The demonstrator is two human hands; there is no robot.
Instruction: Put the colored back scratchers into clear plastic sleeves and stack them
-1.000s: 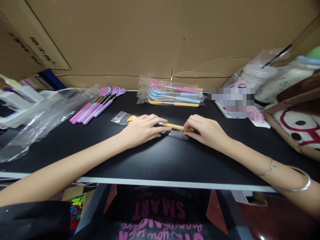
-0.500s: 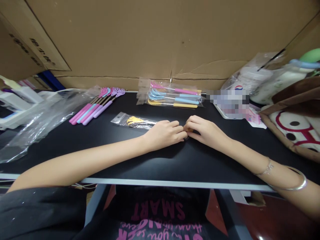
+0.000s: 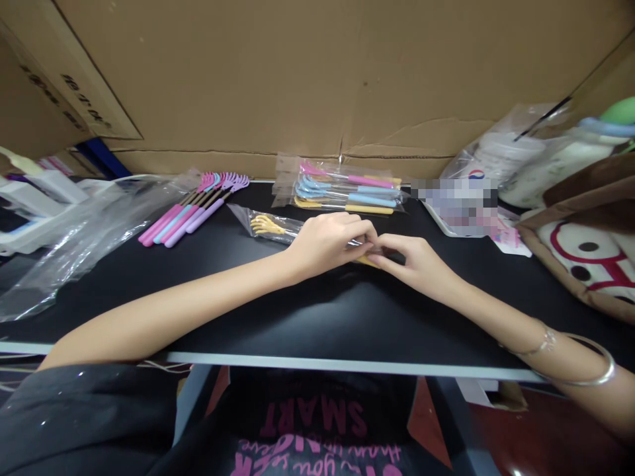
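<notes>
In front of the bagged stack, taken as the landmark, a yellow claw stick in a clear bag is held above the black tabletop or on it; which cannot be told. Its middle is grasped and covered by the left hand, while the bag's handle end is pinched between the thumb and fingers of the right hand. Left of the stack, unwrapped pink, blue and purple claw sticks are laid side by side, with loose plastic bags beyond them. To the stack's far left, dark characters are printed on a cardboard panel, too blurred to be read. To its right, a round red, white and blue logo is borne by a bagged cup; a label nearby is pixelated. Nearer the wearer than the stack, "SMART" and "than you" are seen upside down, in pink lettering, on a black garment.
</notes>
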